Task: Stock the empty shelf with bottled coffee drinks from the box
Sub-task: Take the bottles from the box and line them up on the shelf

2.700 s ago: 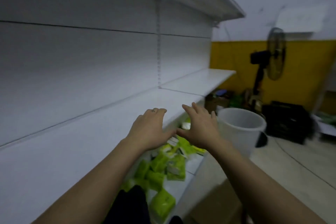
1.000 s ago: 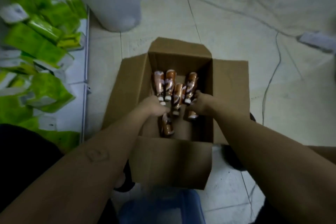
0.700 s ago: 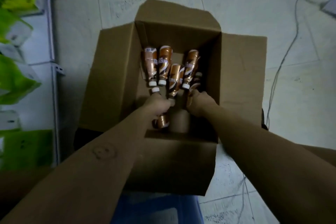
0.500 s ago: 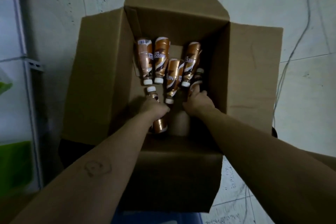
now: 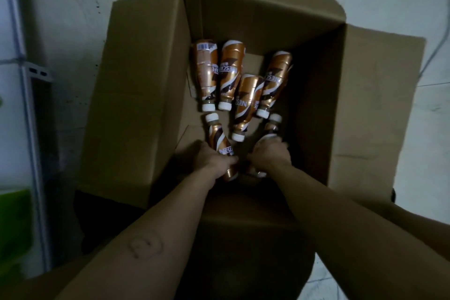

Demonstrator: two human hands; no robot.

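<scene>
An open cardboard box (image 5: 136, 95) stands on the floor below me. Several copper-brown coffee bottles with white caps lie on its bottom, among them a pair at the far left (image 5: 229, 73) and one in the middle (image 5: 246, 105). Both my hands reach down inside. My left hand (image 5: 211, 158) is wrapped around the body of one coffee bottle (image 5: 218, 136), whose cap points away from me. My right hand (image 5: 270, 154) is closed around a second coffee bottle (image 5: 271, 128); only its neck and cap show past my fingers.
The box flaps stand open on all sides, the right flap (image 5: 379, 105) lying flat over the tiled floor (image 5: 60, 7). A white shelf upright (image 5: 31, 109) runs down the left edge, with a green pack (image 5: 14, 224) beside it.
I turned from the empty shelf down to the box and reached in. Over the last second my view drew closer and each hand closed around a bottle.
</scene>
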